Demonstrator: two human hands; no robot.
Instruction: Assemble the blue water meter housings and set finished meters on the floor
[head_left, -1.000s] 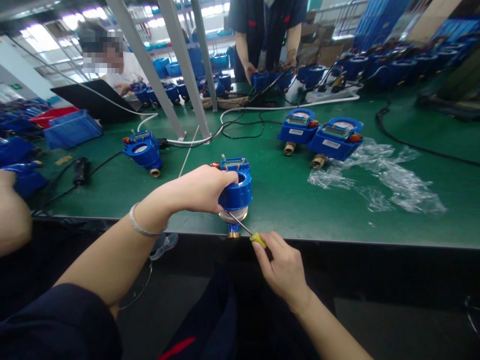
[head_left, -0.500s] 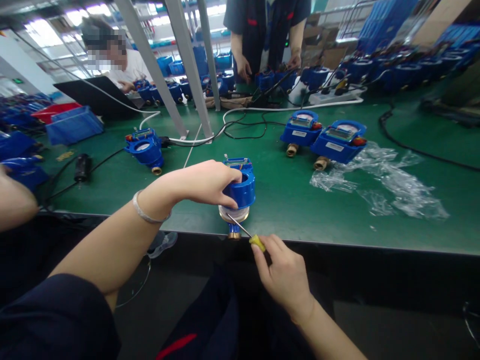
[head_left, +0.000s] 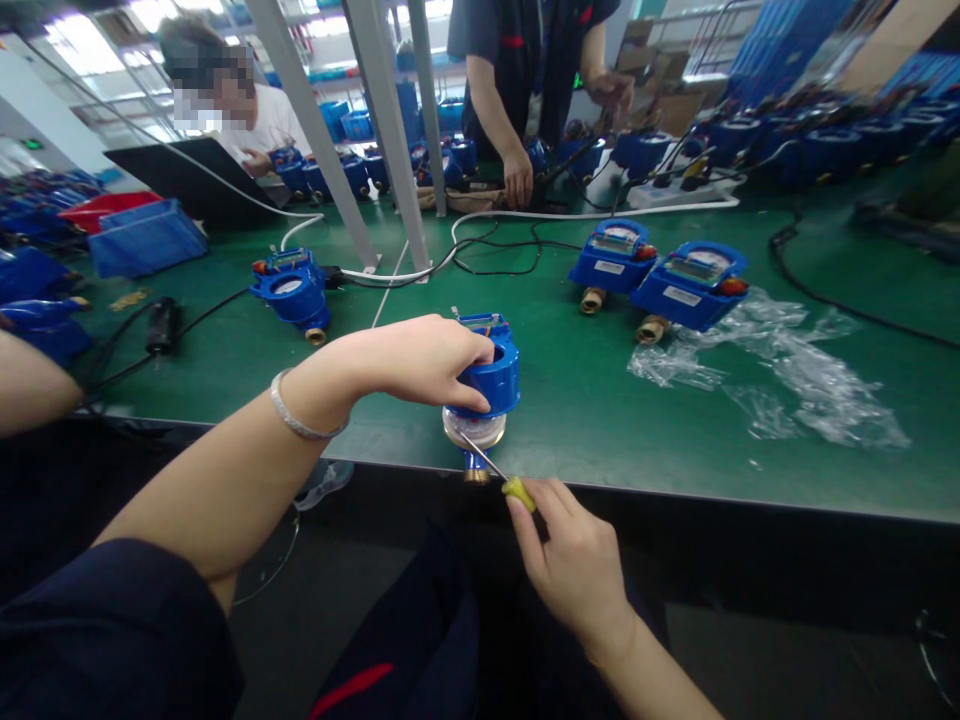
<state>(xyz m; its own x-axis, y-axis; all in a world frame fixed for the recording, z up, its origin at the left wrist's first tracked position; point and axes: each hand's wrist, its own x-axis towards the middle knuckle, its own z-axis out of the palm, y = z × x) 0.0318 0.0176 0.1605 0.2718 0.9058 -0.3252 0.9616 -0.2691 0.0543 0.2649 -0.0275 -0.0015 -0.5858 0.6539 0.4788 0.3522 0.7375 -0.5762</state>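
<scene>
At the front edge of the green table stands a water meter with a blue plastic housing [head_left: 504, 385] over a clear, brass-rimmed body [head_left: 480, 432]. My left hand [head_left: 439, 362] grips the housing from the left, its thumb on the near rim and its fingers partly hidden in the round opening. In my right hand [head_left: 577, 550] is a screwdriver [head_left: 517, 492] with a yellow handle. Its metal shaft points up and left, the tip at the clear body just under the housing.
Two blue water meters [head_left: 686, 285] stand at the right beside crumpled clear plastic bags [head_left: 817, 370]. Another meter [head_left: 292, 290] is at the left, near a black cable connector [head_left: 161, 325]. Metal posts [head_left: 386, 130] rise behind. Two people work across the table [head_left: 600, 440].
The view has shifted slightly. My hands keep their hold on the housing and screwdriver. Across the table, the standing person's hand has reached down to the table and the other has lifted.
</scene>
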